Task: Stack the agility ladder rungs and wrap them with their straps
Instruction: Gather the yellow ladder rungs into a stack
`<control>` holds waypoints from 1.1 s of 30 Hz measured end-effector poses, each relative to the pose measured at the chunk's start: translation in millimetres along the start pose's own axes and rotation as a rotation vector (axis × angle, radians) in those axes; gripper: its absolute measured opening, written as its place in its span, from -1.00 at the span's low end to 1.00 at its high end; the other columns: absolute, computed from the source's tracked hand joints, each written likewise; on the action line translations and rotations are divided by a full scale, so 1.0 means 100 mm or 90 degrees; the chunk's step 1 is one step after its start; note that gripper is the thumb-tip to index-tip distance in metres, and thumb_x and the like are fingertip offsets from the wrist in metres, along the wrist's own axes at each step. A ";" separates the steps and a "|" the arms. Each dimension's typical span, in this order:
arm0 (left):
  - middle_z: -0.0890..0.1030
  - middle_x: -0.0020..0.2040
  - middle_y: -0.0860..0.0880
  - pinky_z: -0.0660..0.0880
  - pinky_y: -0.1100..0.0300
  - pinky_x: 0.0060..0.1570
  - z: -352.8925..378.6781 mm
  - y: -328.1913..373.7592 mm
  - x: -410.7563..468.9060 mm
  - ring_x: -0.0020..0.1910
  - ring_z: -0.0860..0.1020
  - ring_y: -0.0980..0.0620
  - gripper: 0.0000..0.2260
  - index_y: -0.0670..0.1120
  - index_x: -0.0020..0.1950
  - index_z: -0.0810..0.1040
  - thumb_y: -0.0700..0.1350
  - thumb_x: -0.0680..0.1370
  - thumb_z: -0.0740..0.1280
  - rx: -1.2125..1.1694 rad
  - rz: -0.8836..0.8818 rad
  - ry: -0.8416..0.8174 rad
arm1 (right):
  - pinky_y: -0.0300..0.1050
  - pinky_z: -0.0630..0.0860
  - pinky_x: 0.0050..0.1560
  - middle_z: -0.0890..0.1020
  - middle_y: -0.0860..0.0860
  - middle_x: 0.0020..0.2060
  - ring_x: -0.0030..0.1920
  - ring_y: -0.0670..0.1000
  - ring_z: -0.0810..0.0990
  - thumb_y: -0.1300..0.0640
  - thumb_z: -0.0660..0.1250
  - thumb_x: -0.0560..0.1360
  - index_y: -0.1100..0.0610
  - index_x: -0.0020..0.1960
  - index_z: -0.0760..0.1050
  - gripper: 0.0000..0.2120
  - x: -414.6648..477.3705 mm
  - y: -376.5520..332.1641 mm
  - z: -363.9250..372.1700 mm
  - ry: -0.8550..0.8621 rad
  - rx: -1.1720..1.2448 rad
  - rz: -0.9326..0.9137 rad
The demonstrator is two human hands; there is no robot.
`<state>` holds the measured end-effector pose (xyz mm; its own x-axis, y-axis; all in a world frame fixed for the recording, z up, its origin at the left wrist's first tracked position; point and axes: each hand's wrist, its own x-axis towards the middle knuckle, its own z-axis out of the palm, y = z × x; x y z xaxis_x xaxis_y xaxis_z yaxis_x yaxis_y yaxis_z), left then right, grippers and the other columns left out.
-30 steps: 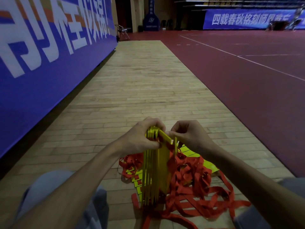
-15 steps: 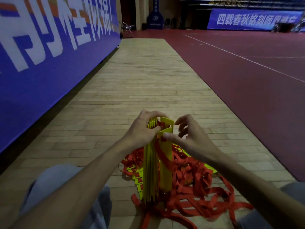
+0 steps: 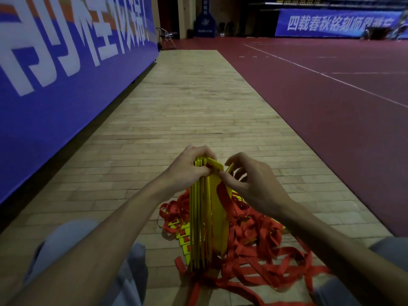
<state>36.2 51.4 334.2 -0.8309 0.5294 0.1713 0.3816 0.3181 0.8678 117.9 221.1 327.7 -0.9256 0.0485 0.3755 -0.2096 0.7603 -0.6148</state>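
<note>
Upright, rungs (image 3: pixel 199 217) gripped: left hand (image 3: pixel 187 171), right hand (image 3: pixel 251 184) pinching.

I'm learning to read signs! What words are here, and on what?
"四载春秋铭刻师恩", white on the far blue banner; its last characters are blurred.
On the left blue banner: big white characters, cropped and slanted, unreadable.
On the blue stand by the doorway: logo too small.
</note>
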 end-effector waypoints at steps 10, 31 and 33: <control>0.38 0.38 -0.11 0.44 0.06 0.29 0.00 0.02 -0.07 0.35 0.40 -0.06 -0.43 0.27 0.35 0.37 -0.11 0.41 0.41 -0.076 0.011 -0.088 | -0.03 0.60 0.09 0.49 0.08 0.24 -0.01 -0.02 0.66 -0.01 0.37 0.54 0.14 0.50 0.32 -0.41 0.03 0.03 0.01 -0.048 0.063 -0.006; 0.65 0.02 -0.14 0.53 -0.12 0.11 0.12 -0.04 -0.07 0.02 0.62 -0.12 -0.61 -0.04 0.25 0.49 -0.12 0.47 0.50 0.001 0.034 0.073 | -0.17 0.55 0.00 0.49 -0.11 0.27 0.05 -0.04 0.56 0.38 0.43 0.46 0.14 0.37 0.27 -0.42 0.00 0.09 0.04 -0.192 0.286 0.041; 0.64 0.01 -0.12 0.55 -0.11 0.08 0.11 -0.04 -0.07 0.00 0.63 -0.09 -0.67 -0.05 0.23 0.50 -0.13 0.50 0.47 0.013 0.044 0.082 | -0.13 0.59 -0.02 0.47 -0.03 0.25 0.01 0.00 0.59 0.27 0.54 0.38 0.10 0.29 0.22 -0.36 0.00 0.10 0.11 -0.130 0.255 0.079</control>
<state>44.8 55.0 324.1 -0.8469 0.4461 0.2893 0.4467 0.3019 0.8422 112.0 221.6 313.9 -0.9859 -0.0358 0.1636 -0.1623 0.4448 -0.8808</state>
